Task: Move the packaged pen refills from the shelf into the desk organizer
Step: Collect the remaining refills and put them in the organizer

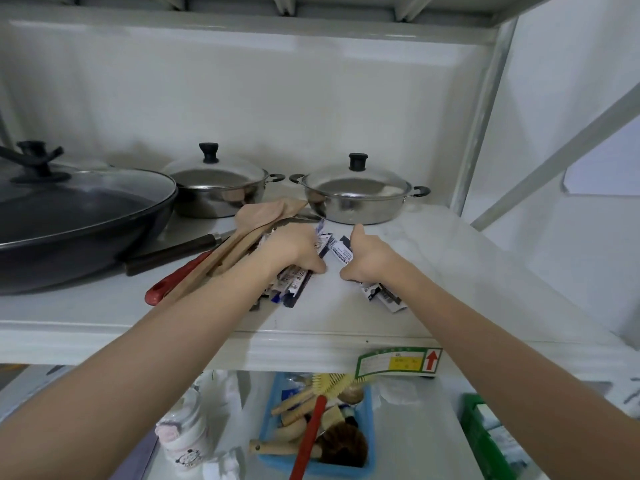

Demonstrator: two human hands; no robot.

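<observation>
Both arms reach onto the white shelf [450, 258]. My left hand [287, 249] grips a bundle of packaged pen refills [294, 289], dark blue and white packets whose ends stick out below the hand. My right hand [369, 258] grips a second bunch of refill packets [382, 296], with printed ends showing above and below the fist. The two hands are a short gap apart at the middle of the shelf. No desk organizer is in view.
A black wok with a glass lid [69, 216] fills the shelf's left. Two steel pots [214, 188] [356, 197] stand behind the hands. Wooden spatulas [242, 237], a red-handled tool [176, 277] and a knife lie left of my left hand. Below, a blue basket [370, 441] holds brushes.
</observation>
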